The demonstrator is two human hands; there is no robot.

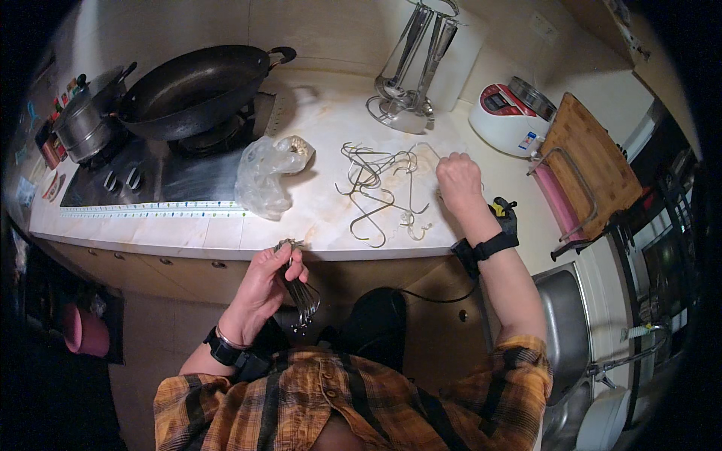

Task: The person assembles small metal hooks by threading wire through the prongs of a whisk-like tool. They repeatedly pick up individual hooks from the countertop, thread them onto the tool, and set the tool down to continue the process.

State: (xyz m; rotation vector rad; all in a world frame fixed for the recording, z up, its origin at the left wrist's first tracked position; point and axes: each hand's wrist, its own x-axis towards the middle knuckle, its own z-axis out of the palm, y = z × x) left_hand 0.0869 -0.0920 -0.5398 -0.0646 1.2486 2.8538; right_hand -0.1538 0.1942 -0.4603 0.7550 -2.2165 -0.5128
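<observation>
My left hand (272,274) is closed around a bunch of thin metal hooks (304,301), held in front of the counter's edge with their curved ends hanging down. On the counter lies a loose, tangled pile of S-shaped metal hooks (368,169), with one larger hook (372,214) nearer the front edge. My right hand (459,179) is a closed fist at the right side of this pile. A thin wire, seemingly one more hook (429,149), runs into its fingers, which hide the rest. Small clear pieces (412,225) lie near the front edge.
A large black wok (188,90) and a steel pot (79,131) stand on the stove at left. Nearby is a plastic bag (263,180). Behind the hooks stands a utensil rack (406,113). A rice cooker (500,124), a cutting board (594,158) and a sink (564,312) are at right.
</observation>
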